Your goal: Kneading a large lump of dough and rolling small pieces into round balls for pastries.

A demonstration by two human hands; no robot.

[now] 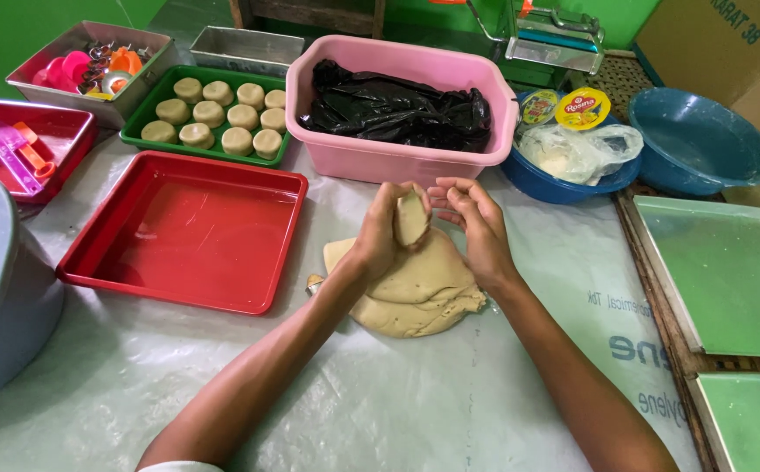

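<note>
Step in hand: portioning dough. Left hand (380,232) closed round a small piece of dough (412,217), held up off the sheet; right hand (476,218) just beside it, fingers curled in and touching the piece's edge, holding nothing of its own. Both sit right above the big dough mound (415,293) on the clear plastic sheet (371,393).

Green tray (148,109) at upper left carries ten shaped dough pucks (218,114), in rows. Empty red tray (183,232) lies between it and the mound, just left of the mound. Pink tub (402,162) with black plastic bag (397,109) sits behind the hands.

My read: piece is pinched off but not yet formed. Next move calls for even pressure between both palms to match the pucks' shape
</note>
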